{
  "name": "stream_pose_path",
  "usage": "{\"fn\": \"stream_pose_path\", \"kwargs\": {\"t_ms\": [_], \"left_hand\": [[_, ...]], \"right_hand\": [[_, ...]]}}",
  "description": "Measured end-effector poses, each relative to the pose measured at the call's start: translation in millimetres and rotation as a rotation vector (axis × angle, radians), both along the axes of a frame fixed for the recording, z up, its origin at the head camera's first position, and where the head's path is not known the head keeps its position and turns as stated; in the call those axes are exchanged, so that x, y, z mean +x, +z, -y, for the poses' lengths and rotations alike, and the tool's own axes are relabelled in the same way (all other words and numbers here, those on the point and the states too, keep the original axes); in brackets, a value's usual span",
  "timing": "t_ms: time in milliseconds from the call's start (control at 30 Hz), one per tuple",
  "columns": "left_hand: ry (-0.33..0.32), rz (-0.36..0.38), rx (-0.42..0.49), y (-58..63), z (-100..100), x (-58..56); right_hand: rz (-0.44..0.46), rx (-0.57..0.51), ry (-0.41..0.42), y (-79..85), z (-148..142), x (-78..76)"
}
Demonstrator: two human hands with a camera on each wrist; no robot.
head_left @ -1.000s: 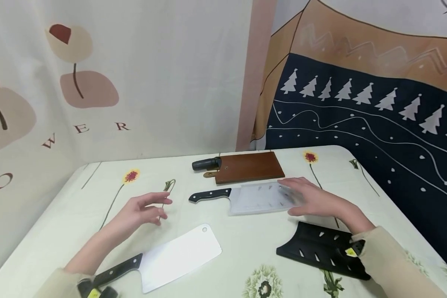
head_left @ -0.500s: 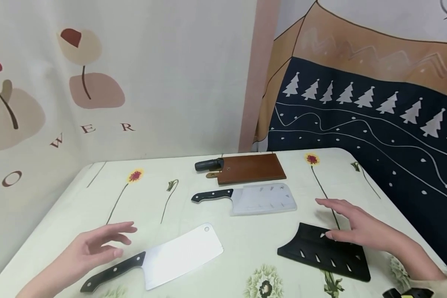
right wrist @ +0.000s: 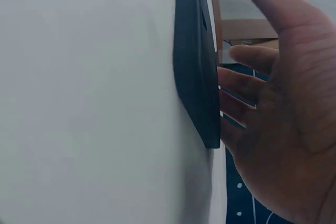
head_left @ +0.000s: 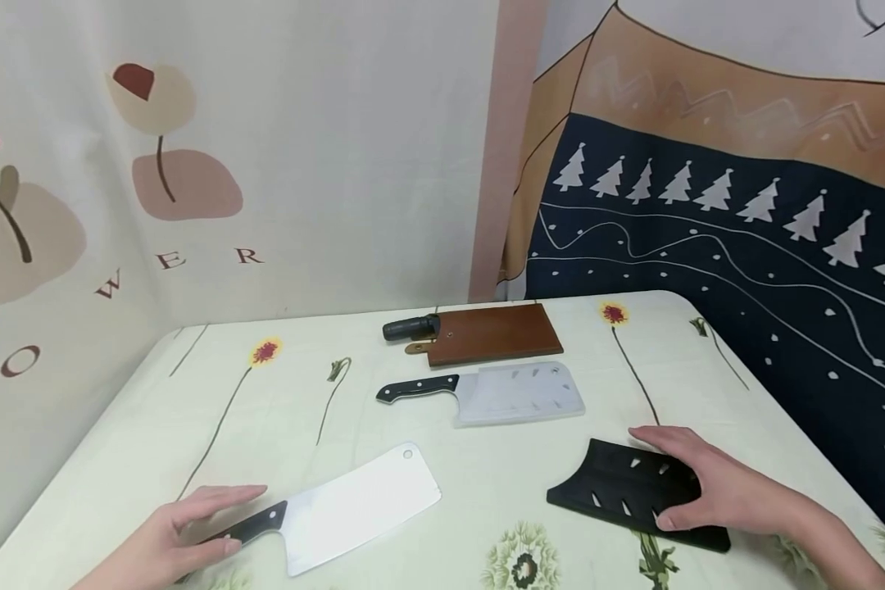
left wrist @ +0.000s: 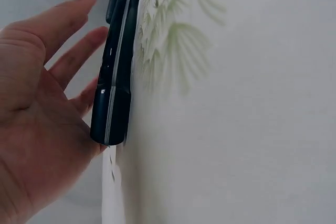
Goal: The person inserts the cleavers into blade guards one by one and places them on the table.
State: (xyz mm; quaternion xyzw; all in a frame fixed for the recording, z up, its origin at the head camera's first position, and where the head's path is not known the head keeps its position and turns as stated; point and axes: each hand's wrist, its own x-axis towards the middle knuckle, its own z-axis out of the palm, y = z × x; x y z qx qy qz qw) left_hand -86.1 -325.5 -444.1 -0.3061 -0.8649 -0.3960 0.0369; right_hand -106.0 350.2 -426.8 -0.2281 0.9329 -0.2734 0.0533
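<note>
1. Steel cleaver (head_left: 361, 510) lies flat on the surface (head_left: 494, 471), its black handle (head_left: 264, 519) toward the L edge. Prob. blade-heavy, stiff, slick on the face; best held by that riveted handle.
2. L hand (head_left: 179, 534) is spread about the handle, thumb apart from fingers, not gripping; can't tell re: contact.
3. Black sheath (head_left: 605, 482), toward the R edge, looks like stiff plastic, prob. light; pinch across its long edges. R hand (head_left: 733, 494) arches over it, fingers loose, no grip.
4. Toward the back edge: covered cleaver (head_left: 519, 395), then brown sheath (head_left: 496, 333).
5. From above, L hand hides the handle's butt, R hand part of the black sheath. Glare washes out blade detail; surface's near edge cut off.
</note>
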Motion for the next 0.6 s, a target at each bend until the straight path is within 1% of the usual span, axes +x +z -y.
{"fn": "stream_pose_path", "kwargs": {"t_ms": [100, 300, 367, 467, 600], "left_hand": [[-0.038, 0.009, 0.013, -4.6, 3.9, -2.0], [-0.084, 0.084, 0.020, -9.4, 10.2, -6.0], [-0.092, 0.093, 0.013, -11.4, 11.5, -6.8], [-0.088, 0.082, -0.003, -14.4, 12.7, -7.2], [-0.111, 0.011, -0.016, -18.5, 13.0, -9.1]], "right_hand": [[-0.014, -0.014, 0.026, -3.1, 0.4, 2.5], [-0.028, -0.043, 0.077, -6.7, 2.9, 5.3], [-0.035, -0.031, 0.092, -8.3, 3.8, 5.8], [-0.049, -0.001, 0.098, -11.1, 5.1, 6.4], [-0.061, 0.022, 0.085, -14.0, 3.9, 6.6]]}}
